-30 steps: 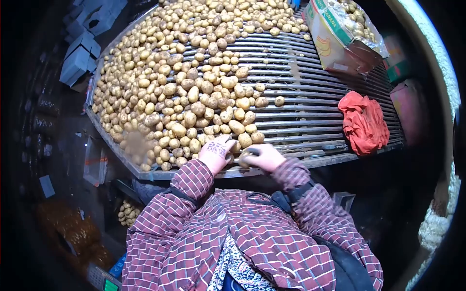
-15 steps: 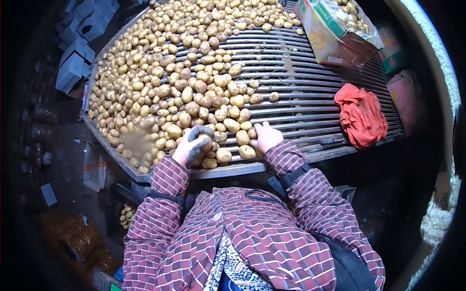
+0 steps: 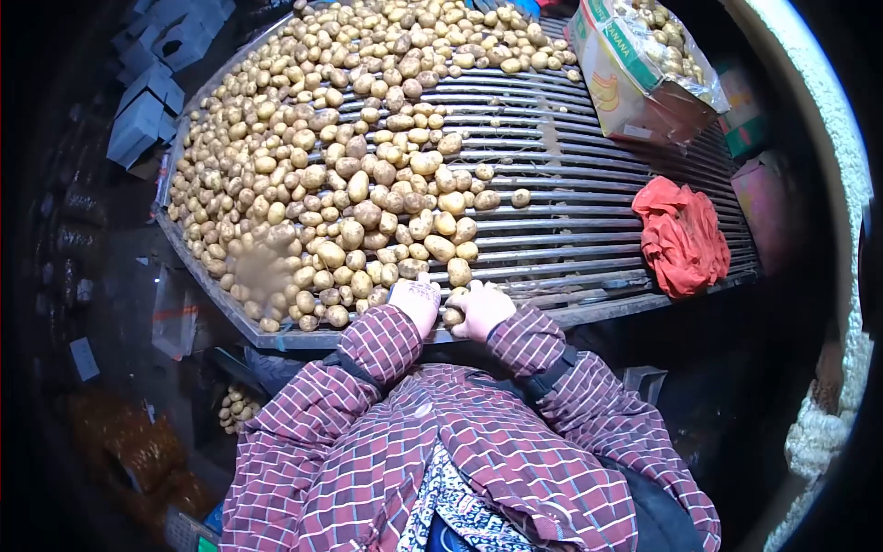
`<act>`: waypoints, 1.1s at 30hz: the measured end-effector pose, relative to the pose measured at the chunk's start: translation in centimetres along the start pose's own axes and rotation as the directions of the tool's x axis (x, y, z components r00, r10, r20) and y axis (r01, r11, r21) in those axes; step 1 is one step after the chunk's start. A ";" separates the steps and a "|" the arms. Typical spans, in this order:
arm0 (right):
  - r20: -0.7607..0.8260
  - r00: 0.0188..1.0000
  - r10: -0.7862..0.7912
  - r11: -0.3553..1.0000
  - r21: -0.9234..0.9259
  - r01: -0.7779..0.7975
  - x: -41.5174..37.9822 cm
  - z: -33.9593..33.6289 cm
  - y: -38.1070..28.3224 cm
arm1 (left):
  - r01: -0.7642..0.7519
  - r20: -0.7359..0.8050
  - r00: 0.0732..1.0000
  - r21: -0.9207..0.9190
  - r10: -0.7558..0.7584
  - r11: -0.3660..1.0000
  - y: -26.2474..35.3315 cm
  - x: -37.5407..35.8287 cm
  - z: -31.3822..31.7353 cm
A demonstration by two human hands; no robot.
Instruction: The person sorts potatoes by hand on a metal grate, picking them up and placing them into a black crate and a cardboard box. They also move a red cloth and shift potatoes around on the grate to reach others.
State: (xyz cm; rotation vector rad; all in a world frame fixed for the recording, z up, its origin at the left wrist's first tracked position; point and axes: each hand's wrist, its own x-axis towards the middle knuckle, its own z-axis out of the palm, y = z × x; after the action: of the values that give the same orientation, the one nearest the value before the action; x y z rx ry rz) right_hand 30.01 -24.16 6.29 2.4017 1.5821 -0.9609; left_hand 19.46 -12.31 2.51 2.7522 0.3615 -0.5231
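Observation:
My left hand (image 3: pixel 417 304), in a light glove with dark print on its back, is low at the front edge of the slatted metal table (image 3: pixel 552 221). Its fingers point away from me and are mostly hidden, so whether it holds anything does not show. Just to the right, my right hand (image 3: pixel 484 309) has its fingers curled around a potato (image 3: pixel 453 316) that lies between the two hands. Beyond them spreads a thick layer of loose potatoes (image 3: pixel 276 184), with one larger potato (image 3: pixel 458 270) right in front of my fingertips.
At the back right stands a banana carton (image 3: pixel 616 83) filled with potatoes. A crumpled red plastic bag (image 3: pixel 681 237) lies on the right slats. White boxes (image 3: pixel 145 115) are stacked on the floor at left, and a pale rough edge (image 3: pixel 828 138) curves along the far right.
Both hands have come together at the front edge, the left moving right and the right moving left and nearer. Several potatoes at the front edge have gone from there.

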 end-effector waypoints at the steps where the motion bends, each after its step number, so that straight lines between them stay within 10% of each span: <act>1: -0.003 1.000 -0.027 1.000 -0.012 0.027 0.3 -0.2 0.0 | 0.023 -0.026 0.999 -0.065 -0.025 0.998 -0.4 -0.5 0.1; 4: -0.026 0.993 -0.112 0.977 0.182 0.115 0.5 -0.2 2.4 | 0.022 -0.106 0.993 -0.252 -0.051 0.967 -1.0 -2.0 -1.6; 6: -0.146 0.985 -0.088 0.804 0.573 0.156 -0.8 0.3 5.5 | -0.272 -0.355 0.916 -0.205 0.188 0.940 -1.8 -1.1 -1.2; 9: -0.024 0.997 -0.075 0.116 0.993 0.032 -4.9 -3.1 7.4 | -0.345 -0.093 0.937 -0.082 0.337 0.935 0.0 0.8 -1.9; 11: 0.081 0.993 0.084 -0.437 0.899 -0.036 -7.3 -3.5 7.4 | -0.293 -0.032 0.956 -0.052 0.292 0.955 0.9 3.1 -0.5; 16: -0.184 0.967 -0.175 -0.662 0.749 0.023 -4.4 -1.5 11.3 | -0.281 -0.183 0.958 -0.448 0.221 0.849 -1.1 2.5 -0.4; 18: -0.182 0.978 -0.099 -0.578 0.811 0.093 -3.7 -2.8 9.7 | -0.314 -0.324 0.943 -0.780 0.080 0.542 -3.3 -0.3 -0.9; 19: -0.132 0.991 -0.026 -0.548 0.831 0.096 -2.4 -2.4 9.2 | -0.114 -0.124 0.992 -0.972 -0.036 0.205 -4.9 -1.9 -0.5; 20: -0.076 0.994 -0.073 -0.577 0.817 0.019 -1.2 -2.1 8.8 | -0.181 -0.182 0.983 -0.961 -0.011 -0.209 -6.5 -4.0 -0.4; 22: -0.049 0.994 -0.095 -0.515 0.857 -0.007 1.4 -3.4 5.7 | -0.309 -0.303 0.946 -0.717 -0.119 -0.624 -8.9 -9.3 -0.7; 24: -0.083 0.972 -0.219 -0.358 0.934 -0.001 5.2 -3.9 2.3 | -0.504 -0.407 0.863 -0.636 -0.301 -0.584 -11.7 -14.4 -0.2; 27: 0.043 0.926 -0.374 -0.065 0.995 -0.072 8.1 -5.5 -6.0 | -0.619 -0.083 0.631 -0.653 -0.771 -0.436 -12.9 -23.4 2.4; 29: 0.090 0.876 -0.474 0.154 0.988 -0.019 7.8 -6.4 -14.3 | -0.804 -0.242 0.527 -0.453 -0.815 -0.386 -15.2 -26.8 6.5; 31: 0.217 0.698 -0.682 0.276 0.961 -0.029 8.1 -5.8 -22.0 | -0.806 -0.099 0.525 -0.375 -0.845 -0.457 -16.3 -31.9 9.0; 33: 0.263 0.603 -0.754 0.282 0.957 -0.064 7.4 -2.9 -28.2 | -0.863 0.023 0.317 -0.408 -0.948 -0.299 -17.8 -34.5 13.4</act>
State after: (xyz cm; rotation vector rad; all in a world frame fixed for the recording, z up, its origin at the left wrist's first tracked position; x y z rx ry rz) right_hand 8.95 -4.40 11.30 1.3296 1.4176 -3.1510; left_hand -21.15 -7.03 -0.39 0.2645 0.8523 1.3344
